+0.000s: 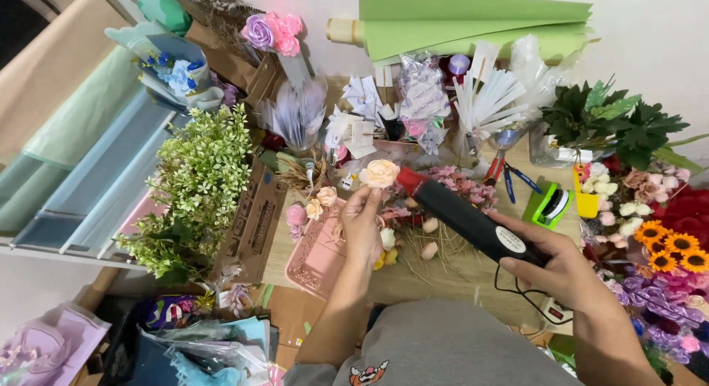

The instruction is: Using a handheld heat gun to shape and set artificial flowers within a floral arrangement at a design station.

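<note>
Above both hands, at the far edge of the table, lies a broad roll of green wrapping paper (473, 21), its right end running out of sight. Well to the left of the left hand (360, 227) stands a bushy green-and-white foliage bunch (199, 179), and past it lean pale sheets of paper (81, 157) in blue and green, cut off by the frame. To the right of the right hand (557, 268) a heap of artificial flowers — sunflowers (668, 246), red and purple blooms — spills off the edge, with dark green leaves (613, 120) above it.

The right hand is wrapped around the handle of a black glue gun (473, 220), fingers closed tight on it; the trigger finger is hidden under the body, and the cord (517, 294) disappears below the wrist. The gun's red nozzle end (410, 181) points up and left, just beside the bloom in the other hand — whether it touches I cannot tell.

Just under the left hand sits a pink tray (317, 257), partly covered by the forearm. A green tape dispenser (548, 205) lies just above the right hand, with blue-handled pliers (517, 176) beyond.

The left hand is raised, fingertips pinched on the base of a small peach rose head (379, 173); the stem, if any, is hidden by the fingers.
</note>
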